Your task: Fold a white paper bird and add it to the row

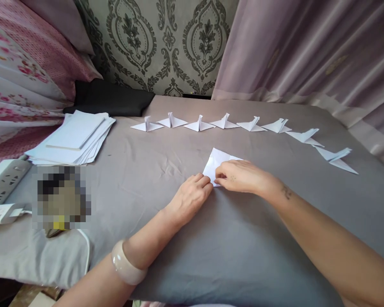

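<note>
A white folded piece of paper [213,162] lies on the grey cloth in front of me, a pointed corner turned away from me. My left hand [193,194] has its fingers curled together at the paper's near left corner. My right hand [238,175] pinches the near edge with thumb and fingers and covers the right part of the paper. Both hands almost meet there. Beyond them, several folded white paper birds [199,123] stand in a curved row with wings spread.
A stack of white paper sheets [67,140] lies at the left, near a black cloth [112,98]. Closer to me are a white power strip [6,181], a charger with a white cable [88,247] and a blurred-out object [62,198]. Curtains [307,55] hang at the right.
</note>
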The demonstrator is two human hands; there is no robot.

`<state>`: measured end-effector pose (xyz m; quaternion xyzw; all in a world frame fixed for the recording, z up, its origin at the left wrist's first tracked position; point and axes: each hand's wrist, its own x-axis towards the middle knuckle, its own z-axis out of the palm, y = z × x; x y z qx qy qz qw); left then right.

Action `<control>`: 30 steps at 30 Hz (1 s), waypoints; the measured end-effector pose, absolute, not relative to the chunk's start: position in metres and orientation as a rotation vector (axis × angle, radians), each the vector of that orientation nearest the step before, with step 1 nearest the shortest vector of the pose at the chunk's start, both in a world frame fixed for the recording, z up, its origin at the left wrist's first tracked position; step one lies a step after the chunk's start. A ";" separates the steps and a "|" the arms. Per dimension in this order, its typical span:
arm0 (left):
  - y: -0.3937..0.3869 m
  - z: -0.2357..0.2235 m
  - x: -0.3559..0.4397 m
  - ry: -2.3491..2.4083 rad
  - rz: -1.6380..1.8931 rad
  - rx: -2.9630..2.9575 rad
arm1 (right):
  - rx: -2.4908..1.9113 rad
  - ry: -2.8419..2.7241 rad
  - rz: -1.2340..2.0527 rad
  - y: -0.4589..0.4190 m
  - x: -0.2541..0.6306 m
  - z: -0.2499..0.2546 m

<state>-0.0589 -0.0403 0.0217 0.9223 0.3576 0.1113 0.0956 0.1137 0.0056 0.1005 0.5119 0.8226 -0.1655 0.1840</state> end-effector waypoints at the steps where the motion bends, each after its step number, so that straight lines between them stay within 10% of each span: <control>1: -0.041 0.022 -0.058 1.064 0.320 2.750 | 1.467 2.341 -0.511 0.006 0.121 0.102; 30: -0.049 0.018 -0.054 1.029 0.339 2.898 | 1.355 2.505 -0.401 -0.009 0.136 0.100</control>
